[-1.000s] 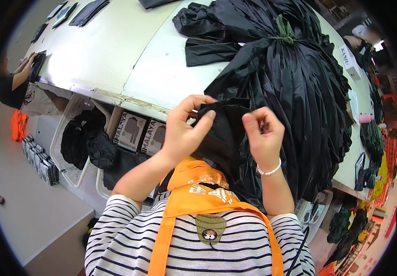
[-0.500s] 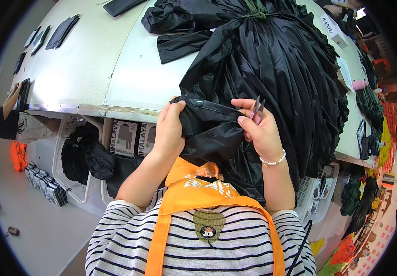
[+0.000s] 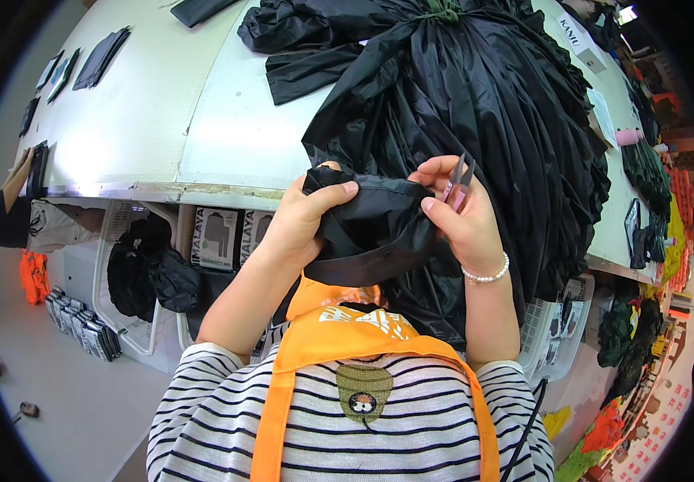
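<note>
Close in front of me, a piece of black, shiny thin-fabric garment (image 3: 375, 221) is stretched between my hands, a seamed edge along its top. My left hand (image 3: 299, 213) grips its left end, thumb lying over the top edge. Small pink-handled thread snips (image 3: 459, 186) rest in my right hand (image 3: 473, 229), their two pointed blades sticking up and apart. The thumb and fingertips of that hand are at the fabric's right edge; whether they pinch it I cannot tell. Behind, a big bundle of black garments (image 3: 483, 120), tied with a green strip (image 3: 441, 11), covers much of the table.
The white table (image 3: 259, 149) has folded black packs (image 3: 102, 58) at its far left. Below its edge stand a white basket with black cloth (image 3: 142, 269) and a right-hand clear bin (image 3: 560, 329). A pink thread cone (image 3: 628, 137) lies right. Another person's arm (image 3: 18, 175) shows left.
The fabric between my hands has been turned over, so its snap-like dot no longer shows. My left thumb has slid further over the edge. The snips have shifted slightly right and up.
</note>
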Demonstrator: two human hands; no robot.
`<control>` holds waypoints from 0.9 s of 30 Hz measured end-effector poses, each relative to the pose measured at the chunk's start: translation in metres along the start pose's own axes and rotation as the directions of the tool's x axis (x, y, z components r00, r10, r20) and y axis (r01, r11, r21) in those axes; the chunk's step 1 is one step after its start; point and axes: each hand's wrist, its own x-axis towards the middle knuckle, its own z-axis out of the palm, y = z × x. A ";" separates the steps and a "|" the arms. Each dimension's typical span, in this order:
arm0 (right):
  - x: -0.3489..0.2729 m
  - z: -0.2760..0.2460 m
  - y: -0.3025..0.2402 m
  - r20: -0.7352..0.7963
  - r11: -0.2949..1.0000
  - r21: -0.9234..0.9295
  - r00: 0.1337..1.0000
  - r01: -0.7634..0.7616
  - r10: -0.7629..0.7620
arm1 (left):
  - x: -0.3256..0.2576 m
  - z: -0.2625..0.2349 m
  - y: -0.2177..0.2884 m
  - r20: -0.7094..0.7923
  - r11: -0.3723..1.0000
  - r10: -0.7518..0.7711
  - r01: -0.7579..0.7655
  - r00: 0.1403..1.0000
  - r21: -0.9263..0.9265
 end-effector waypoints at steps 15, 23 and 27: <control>-0.001 0.015 -0.013 0.052 0.872 -0.438 0.974 0.220 -0.220 | 0.003 0.003 -0.008 0.119 0.984 0.115 -0.130 0.986 0.125; 0.003 0.016 0.001 0.019 0.932 -0.328 0.988 0.153 -0.155 | 0.003 0.006 -0.005 0.405 0.611 0.249 -0.467 0.880 0.639; 0.000 0.024 -0.006 0.004 0.915 -0.360 0.981 0.184 -0.196 | 0.003 0.006 -0.008 0.258 0.642 0.220 -0.339 0.941 0.687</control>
